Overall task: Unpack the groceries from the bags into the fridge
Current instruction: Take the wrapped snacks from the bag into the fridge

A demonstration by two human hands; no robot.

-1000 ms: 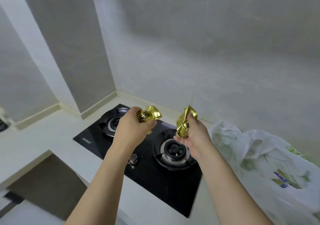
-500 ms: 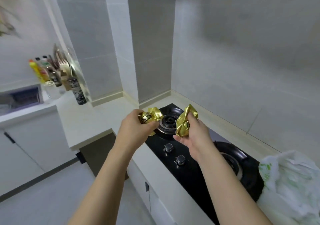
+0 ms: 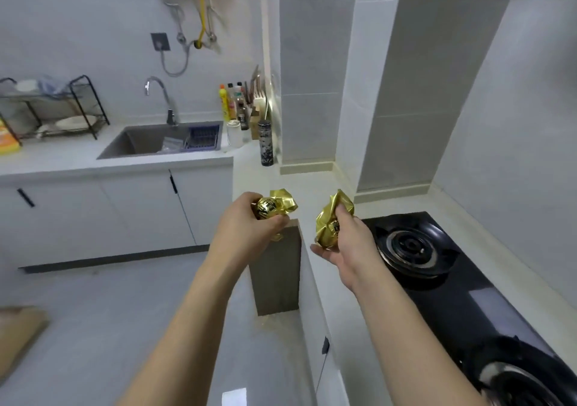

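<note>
**Two gold-wrapped items held above the kitchen floor**

Head view: the left hand has its fingers clamped round a round gold-foil item, twisted wrapper end pointing right. The right hand grips a second gold-foil item, thumb on top, fingers cupped beneath. The two items are near each other, apart, held in the air beside the bench edge. A black gas hob lies to the right; a sink sits far left.

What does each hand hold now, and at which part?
Each holds one gold foil-wrapped item: the left hand around its round body, the right hand around the middle of its item.
</note>
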